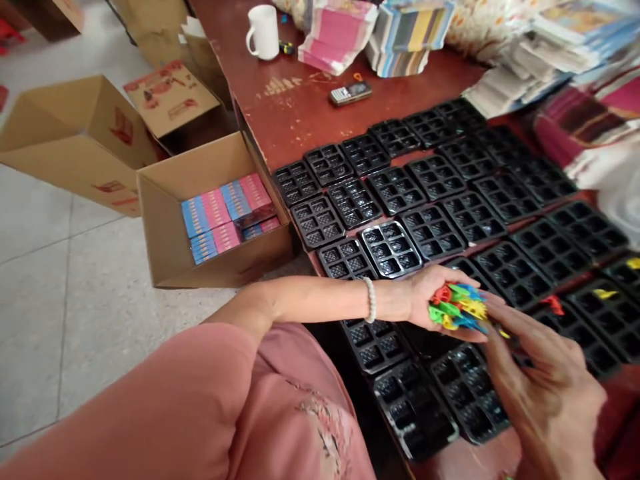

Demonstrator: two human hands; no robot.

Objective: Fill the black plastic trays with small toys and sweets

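My left hand (423, 300) is palm up, cupped around a heap of small plastic pieces (457, 308) in red, green, yellow and blue; their exact kind is too small to make out. Over the heap's right side, my right hand (545, 373) has its thumb and fingers drawn together, with a bit of yellow showing between them. Both hands are above rows of black plastic trays (393, 248), each divided into square compartments. A red piece (553, 305) and a yellow piece (605, 293) lie in trays to the right.
On the red table (295, 110) are a white mug (263, 32), a keypad phone (351, 93) and stacks of printed card (340, 33). An open carton (215, 263) beside the table holds pink and blue boxes (225, 213). Another open carton (55, 133) stands farther left on the floor.
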